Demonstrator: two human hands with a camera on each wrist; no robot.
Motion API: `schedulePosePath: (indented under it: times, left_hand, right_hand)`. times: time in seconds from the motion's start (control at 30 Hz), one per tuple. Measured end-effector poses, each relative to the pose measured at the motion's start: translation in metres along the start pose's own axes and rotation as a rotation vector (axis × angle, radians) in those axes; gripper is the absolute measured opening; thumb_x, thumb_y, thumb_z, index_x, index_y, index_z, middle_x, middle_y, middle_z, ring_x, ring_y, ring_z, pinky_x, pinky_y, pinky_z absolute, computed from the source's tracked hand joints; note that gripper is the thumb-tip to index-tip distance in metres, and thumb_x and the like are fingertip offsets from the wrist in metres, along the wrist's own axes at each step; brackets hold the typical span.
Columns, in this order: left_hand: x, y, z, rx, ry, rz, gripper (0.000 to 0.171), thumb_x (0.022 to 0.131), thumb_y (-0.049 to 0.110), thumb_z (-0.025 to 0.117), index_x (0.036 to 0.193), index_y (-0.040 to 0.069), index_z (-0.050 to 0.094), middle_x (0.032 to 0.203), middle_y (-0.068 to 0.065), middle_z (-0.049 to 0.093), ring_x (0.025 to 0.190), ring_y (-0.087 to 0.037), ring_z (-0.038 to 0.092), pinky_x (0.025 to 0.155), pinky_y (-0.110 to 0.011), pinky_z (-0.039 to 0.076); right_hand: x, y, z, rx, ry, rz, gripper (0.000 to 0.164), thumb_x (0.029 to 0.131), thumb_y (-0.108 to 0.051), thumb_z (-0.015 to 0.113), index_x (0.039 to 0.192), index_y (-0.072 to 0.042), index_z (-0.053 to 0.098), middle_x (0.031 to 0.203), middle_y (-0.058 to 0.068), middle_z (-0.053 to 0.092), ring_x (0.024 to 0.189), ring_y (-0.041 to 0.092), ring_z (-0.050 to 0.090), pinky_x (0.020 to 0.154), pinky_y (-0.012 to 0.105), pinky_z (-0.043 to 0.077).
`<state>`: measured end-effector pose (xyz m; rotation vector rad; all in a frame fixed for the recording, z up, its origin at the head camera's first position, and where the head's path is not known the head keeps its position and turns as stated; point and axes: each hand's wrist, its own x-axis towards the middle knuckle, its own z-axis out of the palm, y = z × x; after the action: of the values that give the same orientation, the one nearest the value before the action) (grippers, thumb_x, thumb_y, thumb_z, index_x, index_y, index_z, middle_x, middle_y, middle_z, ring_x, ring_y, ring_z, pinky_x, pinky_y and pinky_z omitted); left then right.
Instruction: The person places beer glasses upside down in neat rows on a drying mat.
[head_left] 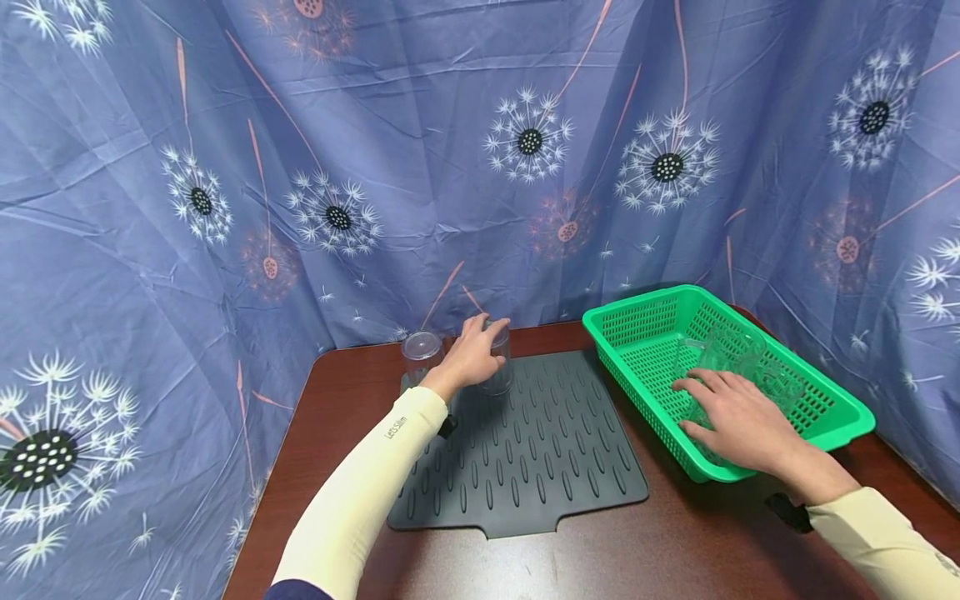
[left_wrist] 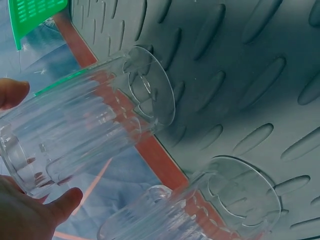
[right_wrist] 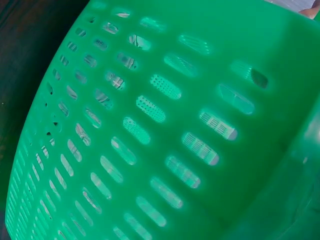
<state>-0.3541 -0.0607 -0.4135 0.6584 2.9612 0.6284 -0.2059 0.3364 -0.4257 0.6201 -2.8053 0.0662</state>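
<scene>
A ribbed clear drinking glass [left_wrist: 85,130] stands upside down on the dark grey drying mat [head_left: 525,467]. My left hand [head_left: 472,354] is at its upturned base, with thumb and fingers spread on either side; slim gaps show between fingertips and glass in the left wrist view. Just left of it is a second upturned glass [head_left: 422,354]. Over the green basket [head_left: 637,396] my right hand [head_left: 738,417] reaches down, fingers loosely bent above several clear glass vessels [head_left: 731,346]. In the right wrist view the basket's slotted wall hides nearly all of that hand.
The brown wooden table [head_left: 300,467] carries the mat, with the basket at its right. A blue curtain [head_left: 450,167] with dandelion prints hangs close behind the table and along both sides. The basket's raised rim [head_left: 855,417] surrounds the glass vessels.
</scene>
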Motion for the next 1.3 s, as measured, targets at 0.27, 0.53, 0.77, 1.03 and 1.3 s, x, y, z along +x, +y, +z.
schedulePosePath:
  times: [0.27, 0.53, 0.77, 1.03, 1.3]
  left_hand:
    - [-0.003, -0.004, -0.001, -0.016, 0.022, -0.011, 0.072, 0.098, 0.025, 0.064, 0.160, 0.033, 0.028, 0.168, -0.012, 0.013, 0.155, -0.031, 0.011, 0.115, -0.057, 0.033]
    - [-0.011, -0.006, -0.003, -0.025, 0.039, -0.004, 0.071, 0.098, 0.026, 0.064, 0.160, 0.034, 0.028, 0.168, -0.010, 0.013, 0.155, -0.031, 0.011, 0.116, -0.056, 0.030]
    - [-0.022, -0.009, -0.006, -0.025, 0.115, 0.036, 0.069, 0.099, 0.025, 0.064, 0.159, 0.033, 0.031, 0.167, -0.010, 0.017, 0.154, -0.030, 0.014, 0.115, -0.057, 0.032]
    - [-0.038, -0.009, -0.005, -0.031, 0.202, 0.090, 0.065, 0.098, 0.023, 0.063, 0.157, 0.028, 0.035, 0.165, -0.008, 0.020, 0.153, -0.029, 0.018, 0.114, -0.057, 0.034]
    - [-0.061, -0.008, -0.008, -0.004, 0.265, 0.147, 0.060, 0.097, 0.019, 0.063, 0.153, 0.022, 0.042, 0.163, -0.006, 0.024, 0.151, -0.028, 0.022, 0.108, -0.052, 0.042]
  right_hand:
    - [0.001, -0.002, -0.001, 0.004, -0.003, 0.004, 0.053, 0.087, -0.034, 0.076, 0.132, -0.010, 0.061, 0.134, 0.021, 0.055, 0.121, 0.046, 0.051, 0.100, 0.065, 0.038]
    - [0.001, -0.003, 0.000, 0.006, 0.000, 0.009, 0.052, 0.087, -0.034, 0.076, 0.132, -0.011, 0.061, 0.134, 0.021, 0.055, 0.120, 0.046, 0.051, 0.098, 0.065, 0.039]
    - [0.002, -0.004, 0.000, 0.002, -0.015, 0.035, 0.053, 0.088, -0.036, 0.075, 0.134, -0.013, 0.061, 0.136, 0.019, 0.054, 0.120, 0.045, 0.051, 0.088, 0.063, 0.041]
    - [0.000, -0.005, -0.001, -0.015, -0.042, 0.078, 0.054, 0.088, -0.038, 0.074, 0.135, -0.016, 0.060, 0.135, 0.016, 0.053, 0.112, 0.039, 0.051, 0.072, 0.051, 0.040]
    - [0.002, -0.006, -0.004, 0.013, -0.072, 0.098, 0.049, 0.085, -0.035, 0.076, 0.129, -0.015, 0.062, 0.123, 0.014, 0.055, 0.102, 0.035, 0.050, 0.058, 0.039, 0.033]
